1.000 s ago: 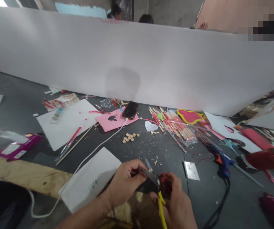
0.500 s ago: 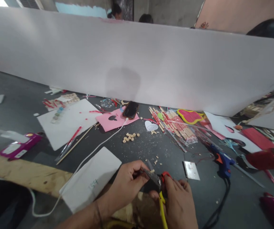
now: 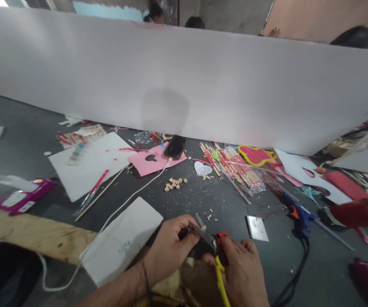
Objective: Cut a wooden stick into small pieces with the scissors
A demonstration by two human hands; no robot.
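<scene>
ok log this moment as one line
right hand: holding cutters; left hand: fingers by blades, hold unclear; beige pieces: beyond blades; phone: on pink paper

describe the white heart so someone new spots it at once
Below the long white board, find the red and pale sticks. The heart lies at their left edge, nearer you than the phone. Grey lines mark its white face, unlike the pink paper under the phone.

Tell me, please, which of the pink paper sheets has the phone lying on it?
The pink sheet left of the white heart: the phone lies on its upper right part. The pink sheet farther right has no phone.
</scene>
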